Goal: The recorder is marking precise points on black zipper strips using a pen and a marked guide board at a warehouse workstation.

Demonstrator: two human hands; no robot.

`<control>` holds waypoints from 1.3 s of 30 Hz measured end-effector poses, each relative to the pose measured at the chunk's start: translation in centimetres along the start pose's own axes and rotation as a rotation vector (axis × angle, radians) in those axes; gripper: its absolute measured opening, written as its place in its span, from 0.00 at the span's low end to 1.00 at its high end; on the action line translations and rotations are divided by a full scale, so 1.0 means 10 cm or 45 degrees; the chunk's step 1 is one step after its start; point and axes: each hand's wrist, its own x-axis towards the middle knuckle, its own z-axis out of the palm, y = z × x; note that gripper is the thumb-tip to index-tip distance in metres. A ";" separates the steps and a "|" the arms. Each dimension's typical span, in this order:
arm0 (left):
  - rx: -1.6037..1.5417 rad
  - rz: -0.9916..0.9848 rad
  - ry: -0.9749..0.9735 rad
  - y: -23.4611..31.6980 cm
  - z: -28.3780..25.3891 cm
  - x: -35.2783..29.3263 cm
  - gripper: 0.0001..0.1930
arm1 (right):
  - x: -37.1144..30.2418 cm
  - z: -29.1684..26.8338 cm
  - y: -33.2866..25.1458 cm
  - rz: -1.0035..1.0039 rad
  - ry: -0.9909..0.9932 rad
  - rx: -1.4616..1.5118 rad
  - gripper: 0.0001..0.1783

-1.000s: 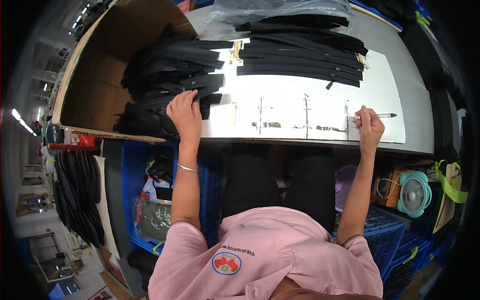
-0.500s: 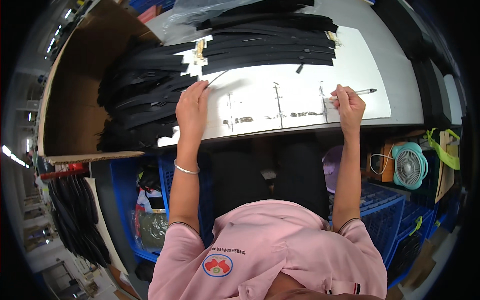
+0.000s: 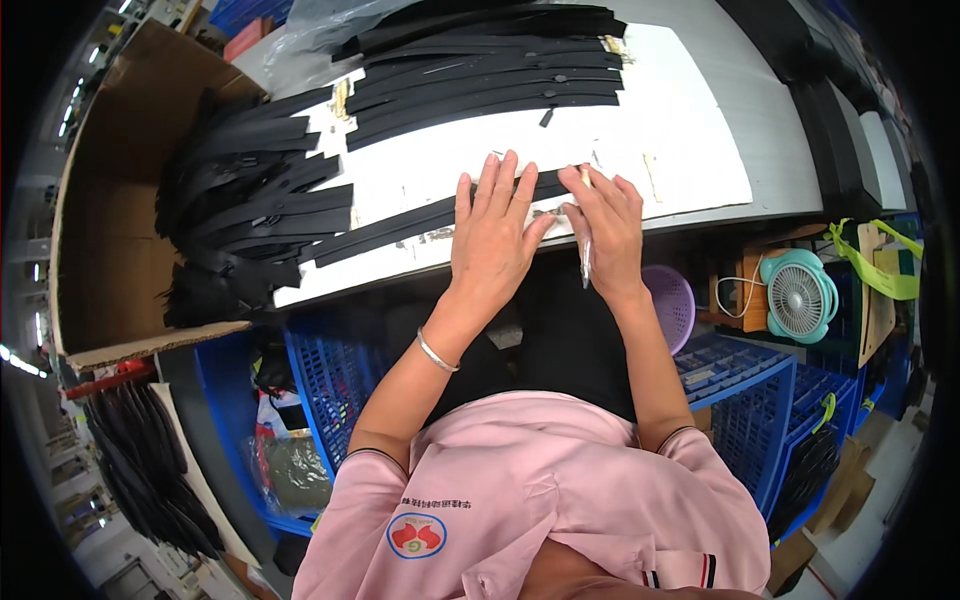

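Observation:
A black zipper [image 3: 390, 228] lies lengthwise along the near part of a white board [image 3: 690, 130], over dark pen marks. My left hand [image 3: 490, 235] rests flat on it with the fingers spread. My right hand [image 3: 613, 235] is at the zipper's right end, fingertips on the tape. Tucked in that same hand is a pen [image 3: 586, 265], pointing down toward me. Farther back, several black zippers [image 3: 480, 90] lie side by side on the board, one pull tab hanging off the nearest. More black zippers [image 3: 260, 200] are heaped at the left.
An open cardboard box [image 3: 110, 200] stands on its side behind the left heap. Clear plastic film [image 3: 320, 45] lies at the back. Below the table edge are blue crates [image 3: 330, 385], a purple basket [image 3: 668, 308] and a small teal fan [image 3: 800, 296].
Both hands have come together near the middle of the board's front. A zipper now lies straight under them. The pen has swung from pointing right to pointing toward me. The view has shifted.

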 end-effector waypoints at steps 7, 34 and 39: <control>0.079 -0.112 -0.023 -0.13 -0.15 -0.34 0.36 | -0.25 -0.19 0.44 0.111 0.044 -0.238 0.21; 0.151 -0.464 0.224 -0.68 -0.47 -0.89 0.34 | 0.68 0.46 -1.05 0.612 -0.422 1.087 0.11; 0.112 -0.485 0.254 -0.67 -0.45 -0.88 0.34 | 0.71 0.80 -1.15 0.653 -0.447 1.032 0.12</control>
